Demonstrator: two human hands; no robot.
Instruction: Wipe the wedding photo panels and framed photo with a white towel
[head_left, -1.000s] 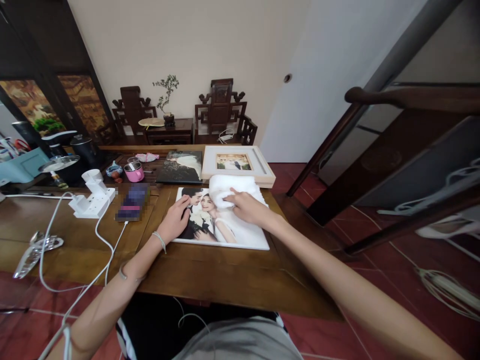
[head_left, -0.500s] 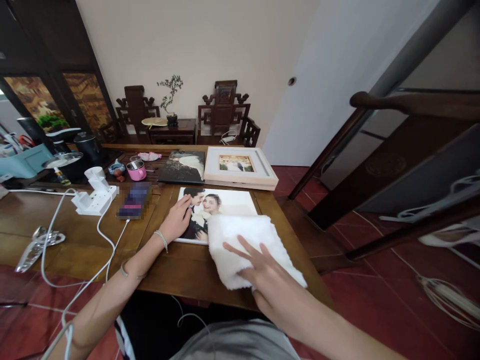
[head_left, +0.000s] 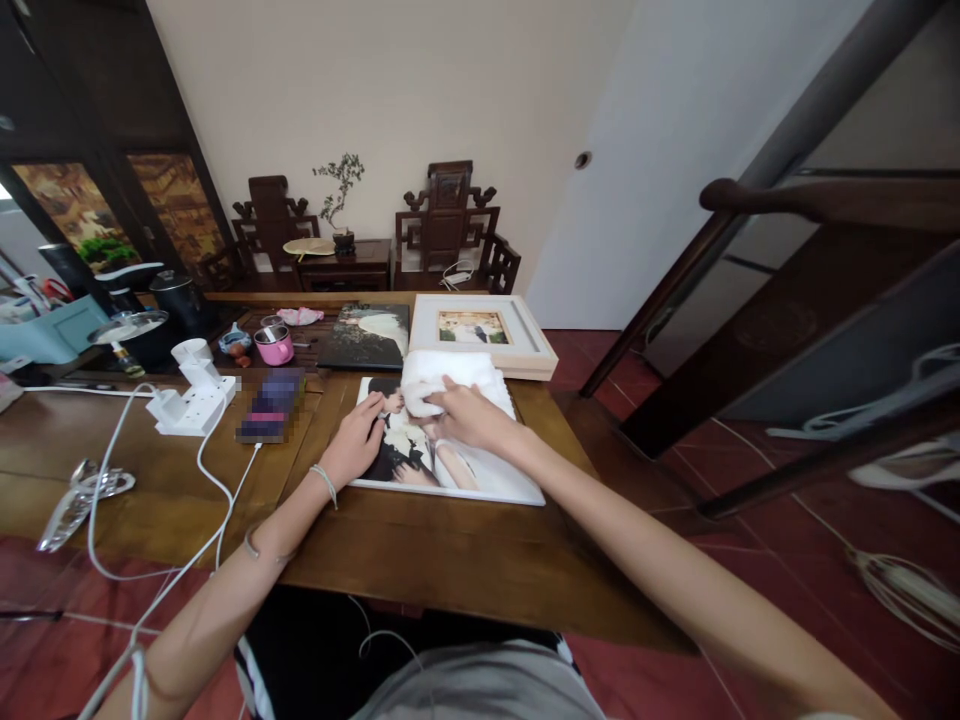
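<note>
A glossy photo panel showing a couple lies flat on the wooden table. My left hand rests on its left edge, fingers extended and slightly apart. Over the panel's upper right part, my right hand is closed on a white fluffy cloth, bunched under the fingers and covering part of the picture. Behind the panel lie a dark photo panel and a pale wooden frame with a small picture inside; the cloth's far edge reaches the frame's front side.
To the left are a phone, a white power strip with cables, a pink cup and a shiny metal object. A dark wooden chair stands at the right.
My right hand has moved the cloth forward and left, from the panel's lower right to its upper part, and its fingers have closed on it. My left hand has stayed in place.
</note>
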